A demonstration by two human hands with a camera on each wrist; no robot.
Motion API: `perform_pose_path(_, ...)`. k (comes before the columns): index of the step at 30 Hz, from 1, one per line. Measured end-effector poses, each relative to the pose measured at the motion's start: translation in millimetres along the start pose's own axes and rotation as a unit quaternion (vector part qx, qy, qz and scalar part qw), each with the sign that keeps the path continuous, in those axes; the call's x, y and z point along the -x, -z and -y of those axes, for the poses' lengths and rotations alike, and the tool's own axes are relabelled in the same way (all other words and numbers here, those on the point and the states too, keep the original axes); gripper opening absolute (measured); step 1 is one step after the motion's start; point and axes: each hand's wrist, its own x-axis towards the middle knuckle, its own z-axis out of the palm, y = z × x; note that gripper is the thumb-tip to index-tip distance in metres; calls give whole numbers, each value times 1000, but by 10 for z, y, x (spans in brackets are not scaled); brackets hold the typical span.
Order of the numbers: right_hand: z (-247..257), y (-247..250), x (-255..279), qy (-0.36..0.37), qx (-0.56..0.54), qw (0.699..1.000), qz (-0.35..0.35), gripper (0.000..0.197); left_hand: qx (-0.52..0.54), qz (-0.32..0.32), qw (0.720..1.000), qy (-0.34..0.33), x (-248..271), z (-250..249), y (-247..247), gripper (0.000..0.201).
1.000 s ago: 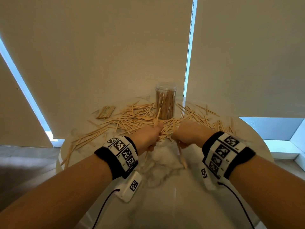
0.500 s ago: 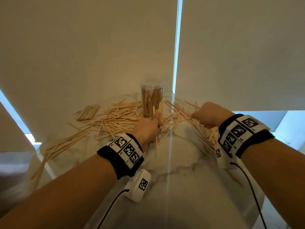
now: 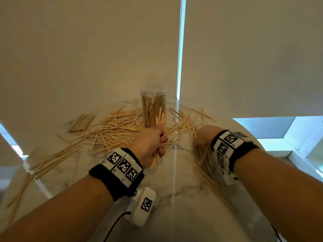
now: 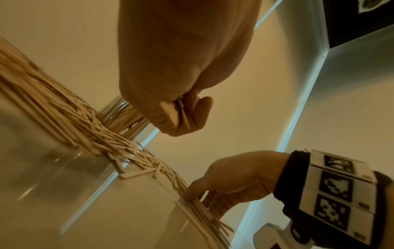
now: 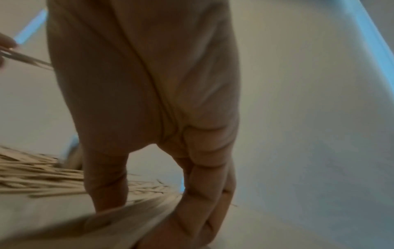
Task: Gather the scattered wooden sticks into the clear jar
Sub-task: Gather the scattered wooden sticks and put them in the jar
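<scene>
Vs 0.5 s ago: right hand (image 3: 203,137) has dropped to the sticks (image 3: 202,158) at frame right, fingers curling on a clump. Left hand (image 3: 151,145) stays clenched on its bundle (image 3: 160,119), center, before the jar (image 3: 153,103). 2nd load coming.

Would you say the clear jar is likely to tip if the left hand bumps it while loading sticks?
Probably somewhat: the clear jar is tall and narrow. It already looks well filled with sticks, which likely steadies it. The marble tabletop looks glossy, so it may slide instead.
</scene>
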Motion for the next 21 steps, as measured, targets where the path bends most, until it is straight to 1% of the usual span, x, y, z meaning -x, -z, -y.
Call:
perform_pose_path(2, 221, -26, 22, 27, 9, 1000, 1, 33, 4, -3, 1000, 2, 16, -7, 15, 37)
perform_pose_path(5, 534, -23, 132, 60, 24, 998, -9, 31, 12, -21, 1000, -4, 33, -6, 73, 36)
perform_pose_path(8, 765, -52, 188, 99, 50, 994, -2, 30, 14, -46, 999, -14, 63, 1, 158, 36)
perform_pose_path(9, 808, -79, 175, 98, 65, 993, -9, 31, 14, -55, 998, -17, 78, 1, 196, 35)
perform_pose_path(11, 840, -103, 221, 72, 83, 994, -28, 35, 10, -68, 997, -22, 112, -1, 283, 35)
perform_pose_path(12, 833, -107, 230, 75, 88, 993, -34, 36, 7, -74, 997, -21, 128, 1, 333, 36)
perform_pose_path(15, 799, -69, 274, 96, 91, 991, -16, 36, 7, -73, 997, -9, 175, 9, 457, 36)
perform_pose_path(21, 845, 39, 346, 83, 81, 992, 45, 39, 6, -63, 998, -6, 233, 2, 485, 36)
